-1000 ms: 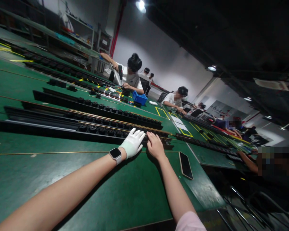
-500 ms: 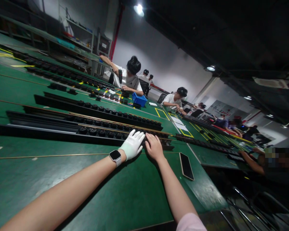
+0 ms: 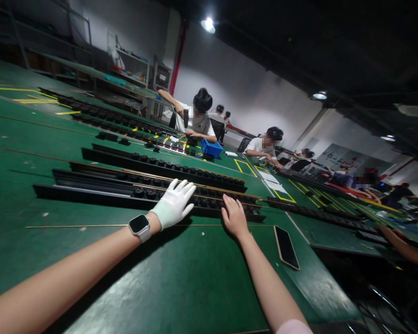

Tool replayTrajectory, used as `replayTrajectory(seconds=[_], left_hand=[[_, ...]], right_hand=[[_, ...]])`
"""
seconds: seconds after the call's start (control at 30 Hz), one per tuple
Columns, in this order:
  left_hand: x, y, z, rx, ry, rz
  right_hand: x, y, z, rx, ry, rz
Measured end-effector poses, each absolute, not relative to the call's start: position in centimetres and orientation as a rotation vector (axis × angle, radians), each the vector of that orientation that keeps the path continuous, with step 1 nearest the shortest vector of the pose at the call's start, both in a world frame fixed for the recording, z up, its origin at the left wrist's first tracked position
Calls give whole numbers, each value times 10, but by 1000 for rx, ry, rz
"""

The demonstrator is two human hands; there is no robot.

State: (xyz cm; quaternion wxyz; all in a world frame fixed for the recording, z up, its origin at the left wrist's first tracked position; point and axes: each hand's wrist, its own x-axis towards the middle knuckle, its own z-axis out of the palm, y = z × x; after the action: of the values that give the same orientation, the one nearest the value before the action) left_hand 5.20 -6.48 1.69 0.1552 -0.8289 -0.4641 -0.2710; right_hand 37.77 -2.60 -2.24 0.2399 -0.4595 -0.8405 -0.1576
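My left hand (image 3: 174, 204), in a white glove with a watch (image 3: 140, 226) at the wrist, is open over the nearest black channel rail (image 3: 90, 192). Its fingers are spread and reach across the row of black round parts (image 3: 202, 202) inside the rail. Whether the palm touches the rail, I cannot tell. Bare and with its fingers stretched out, my right hand (image 3: 234, 218) rests at the same rail towards its right end. Thin brass-coloured rods (image 3: 139, 174) run lengthwise along the rails, passing beyond both hands.
Another black rail (image 3: 160, 162) lies farther back. A thin rod (image 3: 73, 227) lies in front, and a phone (image 3: 286, 247) is at the right. Across the green table (image 3: 181, 278), a person (image 3: 198, 123) holds a power drill (image 3: 186, 118) near a blue bin (image 3: 212, 148).
My left hand has slid left along the rail, away from my right hand, which stays near the rail's right end. The whole view has shifted, so the scene sits farther right.
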Motion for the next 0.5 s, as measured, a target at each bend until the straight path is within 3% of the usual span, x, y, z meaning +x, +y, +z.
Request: replayTrajectory(seconds=[0.5], left_hand=[[-7, -70, -13, -2287, -1498, -775]], right_hand=[[299, -45, 2, -1199, -2372, -427]])
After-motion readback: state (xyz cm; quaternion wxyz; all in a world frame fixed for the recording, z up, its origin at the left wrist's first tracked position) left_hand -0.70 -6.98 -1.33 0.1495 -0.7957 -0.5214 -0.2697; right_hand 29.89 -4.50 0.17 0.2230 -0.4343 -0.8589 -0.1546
